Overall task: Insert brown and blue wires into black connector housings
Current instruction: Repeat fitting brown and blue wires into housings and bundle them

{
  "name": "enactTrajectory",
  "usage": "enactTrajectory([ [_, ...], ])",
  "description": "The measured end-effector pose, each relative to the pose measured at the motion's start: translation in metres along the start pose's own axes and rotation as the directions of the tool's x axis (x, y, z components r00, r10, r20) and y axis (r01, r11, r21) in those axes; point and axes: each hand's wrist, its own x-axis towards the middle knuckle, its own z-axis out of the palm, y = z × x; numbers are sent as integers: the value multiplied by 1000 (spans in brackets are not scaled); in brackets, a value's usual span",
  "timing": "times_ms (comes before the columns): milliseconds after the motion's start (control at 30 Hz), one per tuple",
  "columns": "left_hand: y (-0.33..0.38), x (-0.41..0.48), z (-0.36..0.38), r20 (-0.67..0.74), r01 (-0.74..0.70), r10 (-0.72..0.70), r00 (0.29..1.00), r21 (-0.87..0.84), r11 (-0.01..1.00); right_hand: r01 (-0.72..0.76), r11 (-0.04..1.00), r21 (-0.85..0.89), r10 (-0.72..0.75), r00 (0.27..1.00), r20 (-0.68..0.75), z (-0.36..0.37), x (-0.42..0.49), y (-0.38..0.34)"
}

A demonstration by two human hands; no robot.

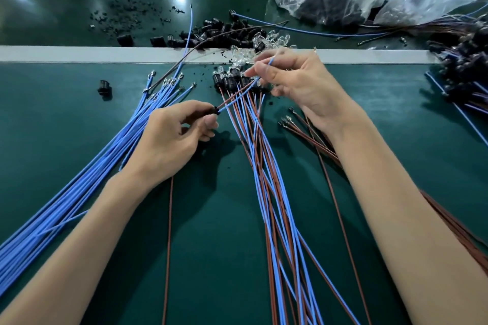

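The left hand (174, 134) pinched a black housing (214, 111) between thumb and forefinger, steadying it, I judged, so a wire could seat. From the housing a blue wire (237, 96) ran toward two o'clock into the right hand (295, 82), which pinched it at the fingertips, the other fingers loosely curled. A brown wire (230, 97) ran alongside. A spare bundle (105, 155) lay at nine o'clock of the left hand, handy.
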Motion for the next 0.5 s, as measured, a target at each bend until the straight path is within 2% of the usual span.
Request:
enactTrajectory([
  [133,1,1,4,6,17,-17,1000,-47,999,-36,976,216,22,997,68,2,0,3],
  [267,4,2,4,28,11,-9,1000,-108,994,-61,869,491,7,994,111,3,-1,4],
  [367,4,3,3,28,16,-13,1000,-100,995,-8,896,443,-22,998,62,0,0,2],
  [500,1,5,4,15,0,0,1000,-27,1000,32,986,162,-23,998,-57,-5,3,0],
])
